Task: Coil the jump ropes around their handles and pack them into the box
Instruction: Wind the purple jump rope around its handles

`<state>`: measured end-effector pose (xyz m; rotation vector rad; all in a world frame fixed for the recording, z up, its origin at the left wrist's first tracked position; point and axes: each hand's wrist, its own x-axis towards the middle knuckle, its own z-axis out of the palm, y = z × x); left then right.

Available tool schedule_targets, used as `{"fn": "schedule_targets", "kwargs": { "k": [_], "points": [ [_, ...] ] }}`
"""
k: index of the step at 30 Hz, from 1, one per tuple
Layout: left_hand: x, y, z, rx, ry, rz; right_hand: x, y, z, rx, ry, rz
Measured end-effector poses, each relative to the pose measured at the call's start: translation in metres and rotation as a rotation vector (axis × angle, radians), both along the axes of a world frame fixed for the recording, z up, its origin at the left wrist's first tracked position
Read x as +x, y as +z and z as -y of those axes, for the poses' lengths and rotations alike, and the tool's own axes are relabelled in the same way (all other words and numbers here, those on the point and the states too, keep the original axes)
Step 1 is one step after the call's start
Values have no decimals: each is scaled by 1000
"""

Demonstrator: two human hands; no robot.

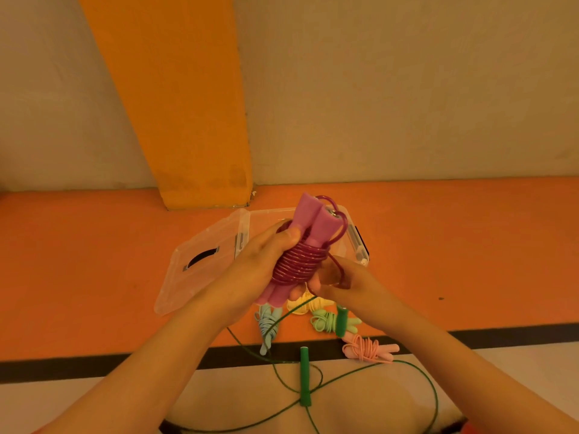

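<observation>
The purple jump rope (300,261) is held up between both hands, above the near half of the orange surface (78,277) and in front of the box (352,242). Its 2 soft, matte, pink-purple foam handles (326,223) lie side by side, tilted with their tops away from the person. A glossy, flecked magenta cord is wound around their middle in tight, even turns. A loose loop of the same cord arcs from the metal-tipped handle top down the right side.

The left hand (253,264) grasps the coiled bundle from the left, thumb pressed on the upper turns and fingers wrapped beneath. The right hand (347,283) sits just beside the bundle's lower right, its fingers curled and pinching the loose cord.

The box is clear, hard plastic with rounded corners and a dark latch on its right side, standing near the far edge of the surface by the wall. Its transparent lid (200,270), with a dark handle slot, lies flat just left of it.

Along the near edge lie 4 wound pastel bundles: blue (268,324), yellow (308,305), light green (324,321) and pink (366,349). A green jump rope (304,380) lies unwound, its thin cord looping over the black-banded edge, with 2 stubby green handles apart.
</observation>
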<state>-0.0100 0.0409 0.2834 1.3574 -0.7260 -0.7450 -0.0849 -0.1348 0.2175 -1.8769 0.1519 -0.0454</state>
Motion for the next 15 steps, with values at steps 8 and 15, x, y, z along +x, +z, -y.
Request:
{"fn": "schedule_targets", "kwargs": {
  "k": [8,15],
  "points": [
    [4,0,-1,-73,69,2,-2,-3,2,-80,31,-78],
    [11,-2,-4,-106,171,21,-7,-18,7,-292,98,-209]
  ]
}}
